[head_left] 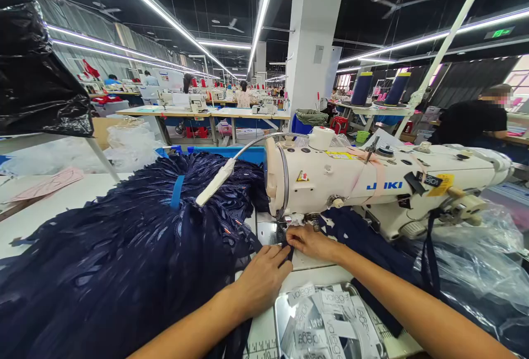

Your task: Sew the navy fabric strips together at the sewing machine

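Observation:
A white JUKI sewing machine [330, 177] stands before me, its needle area low at the left end. Close to the needle, my right hand [309, 242] pinches a piece of dark navy fabric [290, 240], thumb and fingers pressed together. Beside it, my left hand [266, 273] lies over navy fabric with its fingers stretched towards the right hand. A large heap of navy garments [136, 254], with a blue band [177, 192] on it, spreads to the left. Under my hands sits a metal tray [283, 320] of white printed valege labels [330, 323].
A thin lamp on a bendy neck [215, 182] reaches over the heap. Clear plastic bags [483, 243] lie at the right. Two navy thread cones [362, 89] stand behind the machine. At the far right is a person in black [471, 116].

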Available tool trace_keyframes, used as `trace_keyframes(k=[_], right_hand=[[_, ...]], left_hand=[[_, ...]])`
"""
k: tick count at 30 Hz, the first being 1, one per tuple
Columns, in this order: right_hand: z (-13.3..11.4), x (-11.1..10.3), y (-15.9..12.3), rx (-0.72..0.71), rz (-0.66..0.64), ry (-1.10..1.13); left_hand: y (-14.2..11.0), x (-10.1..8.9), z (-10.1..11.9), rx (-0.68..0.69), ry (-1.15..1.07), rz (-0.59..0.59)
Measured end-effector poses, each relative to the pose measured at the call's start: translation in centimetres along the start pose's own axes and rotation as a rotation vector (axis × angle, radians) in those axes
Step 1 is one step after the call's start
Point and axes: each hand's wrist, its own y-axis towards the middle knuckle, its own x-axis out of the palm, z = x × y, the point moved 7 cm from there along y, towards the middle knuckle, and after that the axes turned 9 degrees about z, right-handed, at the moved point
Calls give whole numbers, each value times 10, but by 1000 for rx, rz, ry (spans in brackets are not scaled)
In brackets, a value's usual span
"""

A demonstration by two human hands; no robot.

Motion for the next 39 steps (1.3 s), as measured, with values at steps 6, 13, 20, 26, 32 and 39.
trace_keyframes(k=[6,13,20,26,32,39], right_hand=[[4,6,-4,-28,99,-67],[-16,5,-27,-401,228,-221],[-16,2,-28,-479,218,-335],[-1,6,-19,-401,171,-348],[4,10,-19,-382,167,-345],[0,8,-18,-375,163,-368]], left_hand=[[3,-1,-5,-71,-77,-20],[-1,0,-4,-68,-108,54],[6,2,-7,-107,-67,103],[14,13,-12,-156,-9,126],[15,18,-13,-159,34,128],[21,15,-13,-165,91,130]])
